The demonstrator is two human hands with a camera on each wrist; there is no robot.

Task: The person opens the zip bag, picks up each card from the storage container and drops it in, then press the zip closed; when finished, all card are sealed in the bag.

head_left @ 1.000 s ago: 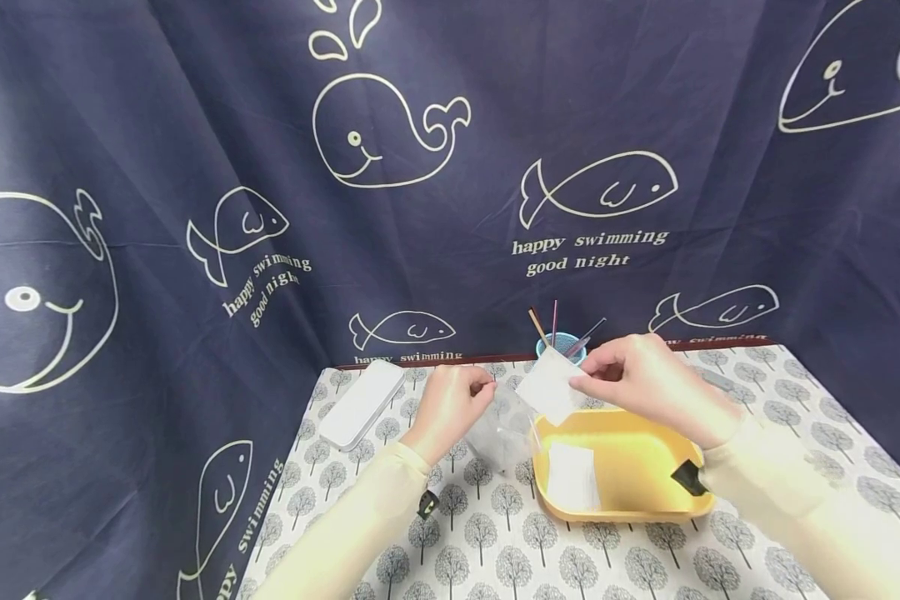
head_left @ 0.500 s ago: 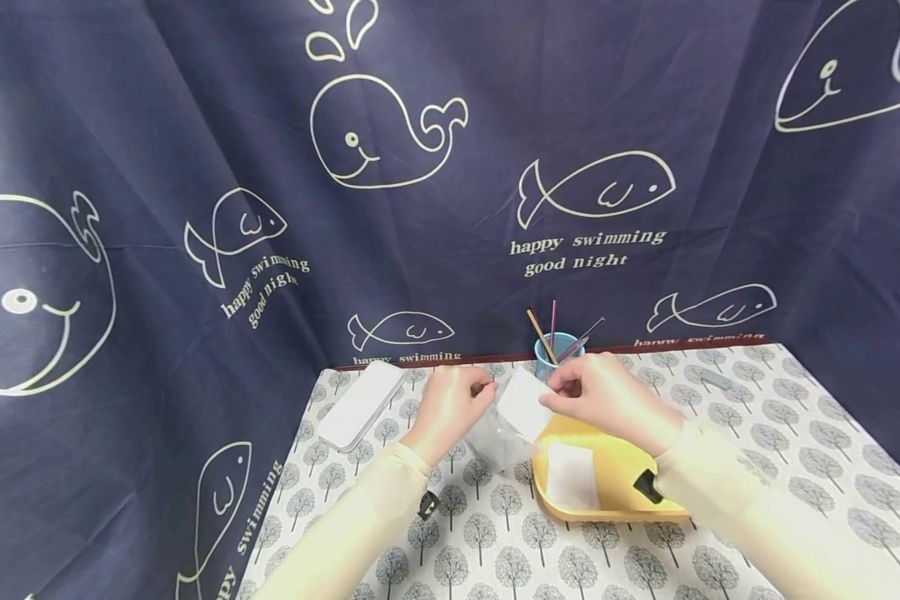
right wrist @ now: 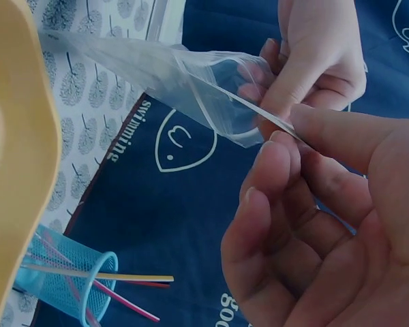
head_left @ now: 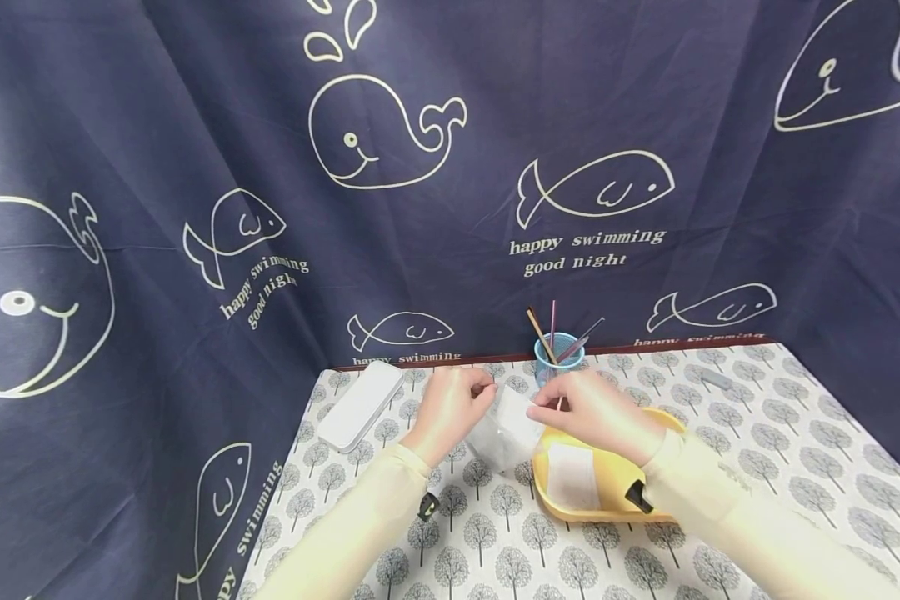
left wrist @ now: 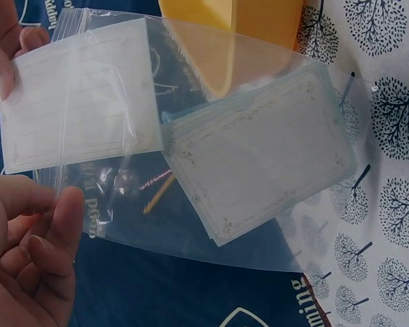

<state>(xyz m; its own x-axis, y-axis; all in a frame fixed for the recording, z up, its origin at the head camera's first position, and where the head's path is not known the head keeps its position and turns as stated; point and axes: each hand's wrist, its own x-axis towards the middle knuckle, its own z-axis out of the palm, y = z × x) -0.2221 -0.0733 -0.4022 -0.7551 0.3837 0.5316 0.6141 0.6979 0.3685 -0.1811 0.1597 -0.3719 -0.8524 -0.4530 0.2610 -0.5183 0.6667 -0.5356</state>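
My left hand (head_left: 453, 408) pinches the zip edge of a clear zip-lock bag (left wrist: 259, 255), which hangs above the table. Inside the bag lies a small stack of pale cards with ornate borders (left wrist: 266, 157). Between thumb and fingers my right hand (head_left: 588, 412) holds another white lined card (left wrist: 82, 95), partly inside the bag's mouth. In the right wrist view this card (right wrist: 259, 110) shows edge-on between the two hands. A further white card (head_left: 572, 477) lies in the yellow tub (head_left: 622, 510), below my right hand.
A blue mesh pen cup (head_left: 549, 367) with several pens stands at the table's back edge. On the left lies a white case (head_left: 362, 406). A small grey object (head_left: 716, 380) is at the back right. A dark blue curtain (head_left: 420, 233) hangs behind the table.
My right hand has moved left with the card, from above the tub into the mouth of the bag. My left hand has stayed in place, holding the bag.
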